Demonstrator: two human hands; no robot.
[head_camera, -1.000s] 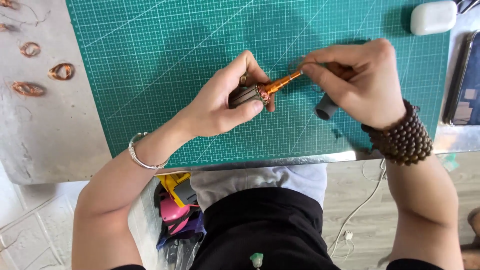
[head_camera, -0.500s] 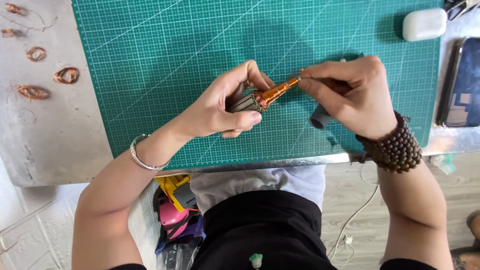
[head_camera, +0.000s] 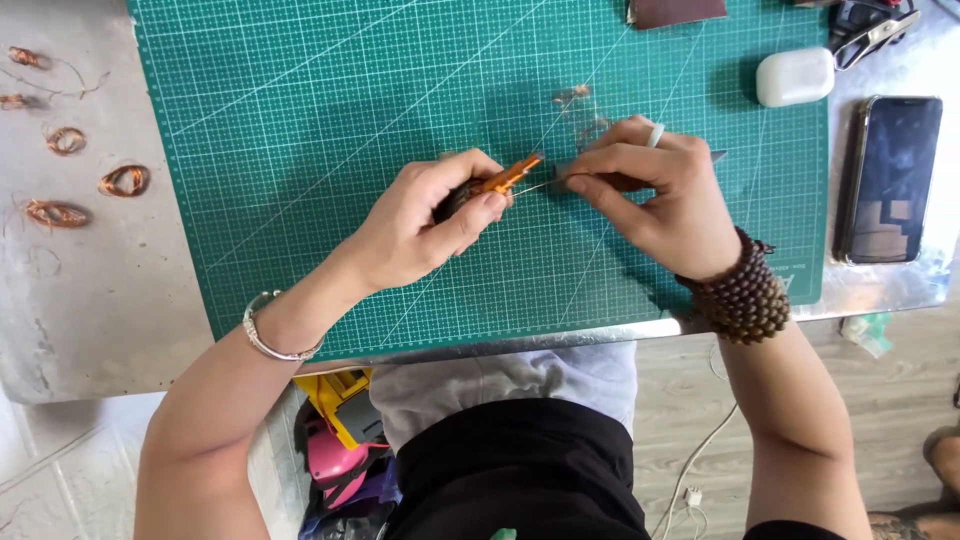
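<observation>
Copper-wound part (head_camera: 497, 184) gripped in left hand (head_camera: 425, 225) — right hand (head_camera: 660, 195) beside it.

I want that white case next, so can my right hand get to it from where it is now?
Probably yes. The white case sits on the green mat beyond the right hand, with bare mat between them. But that hand is pinching a thin tool, so it would have to let go first.
</observation>
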